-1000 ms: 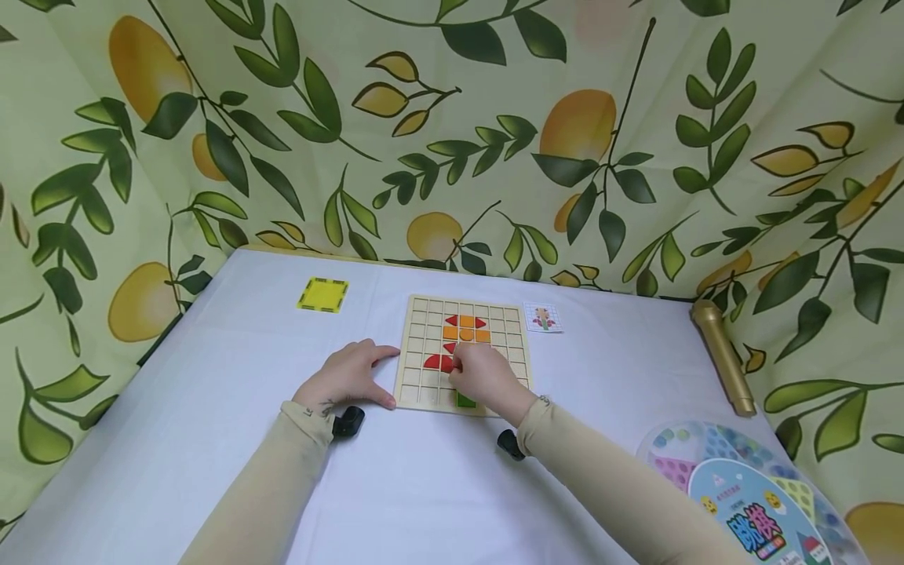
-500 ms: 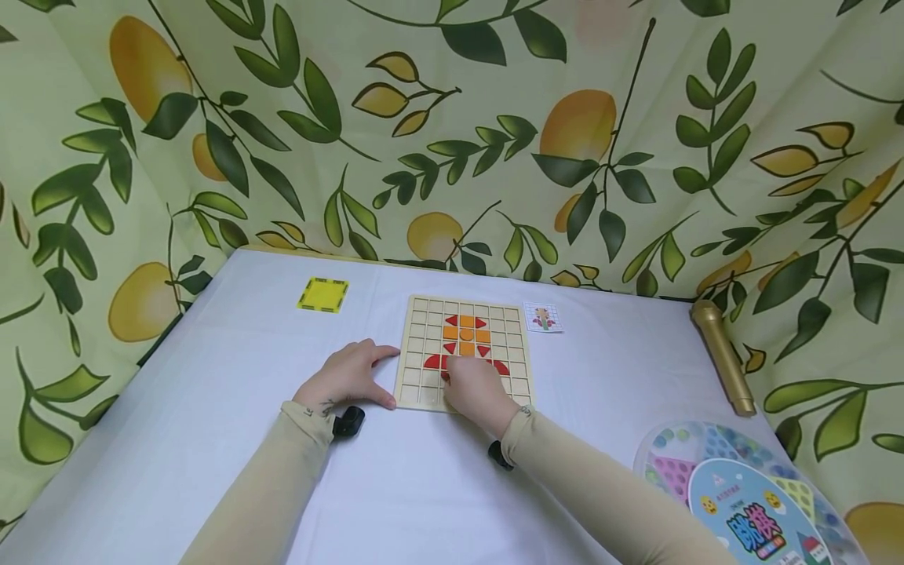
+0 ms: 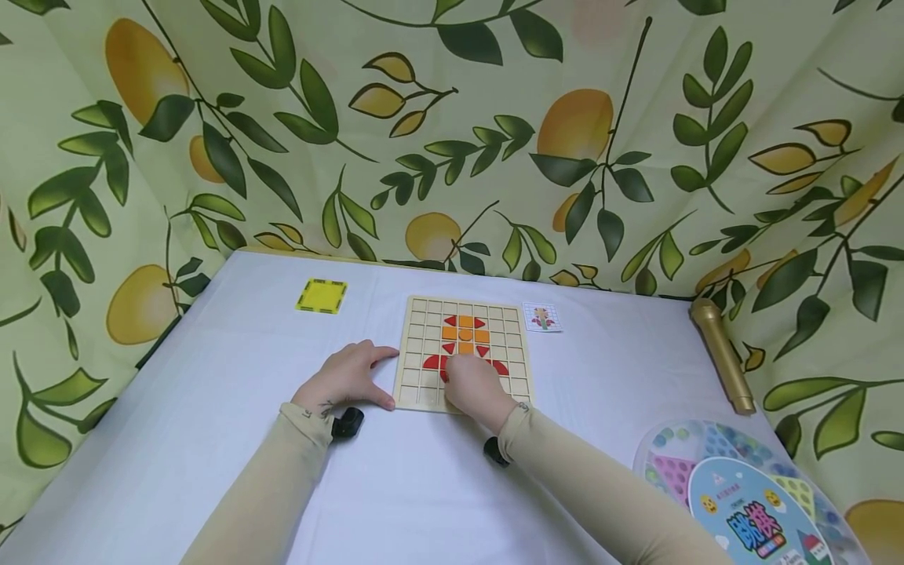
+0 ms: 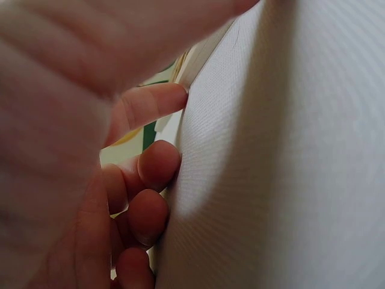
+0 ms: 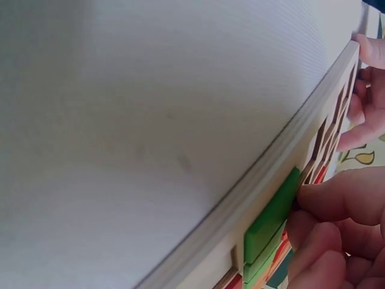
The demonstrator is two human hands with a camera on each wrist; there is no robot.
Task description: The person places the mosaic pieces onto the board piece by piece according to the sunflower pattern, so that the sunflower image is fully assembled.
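A square wooden grid board (image 3: 424,396) lies on the white table, bearing orange squares, an orange round piece (image 3: 465,334) and red pieces such as a quarter-round one (image 3: 501,367). My left hand (image 3: 346,375) rests at its left side, thumb at the near corner and index finger on the edge. Over the lower middle of the board, my right hand (image 3: 480,390) has curled fingers at a red piece (image 3: 443,376), mostly hidden beneath them. The right wrist view shows thumb and fingertips right beside green pieces (image 5: 271,223) set in the board.
Beside the board's far right corner lies a small pattern card (image 3: 542,317). A yellow square frame (image 3: 322,296) is at the back left. At the right are a gold microphone-like cylinder (image 3: 723,357) and a round game set (image 3: 749,494) with a blue label.
My right hand has shifted slightly left and toward me, uncovering red pieces on the right and covering the green ones. A red piece now shows lower at its fingertips. The left hand stays put.
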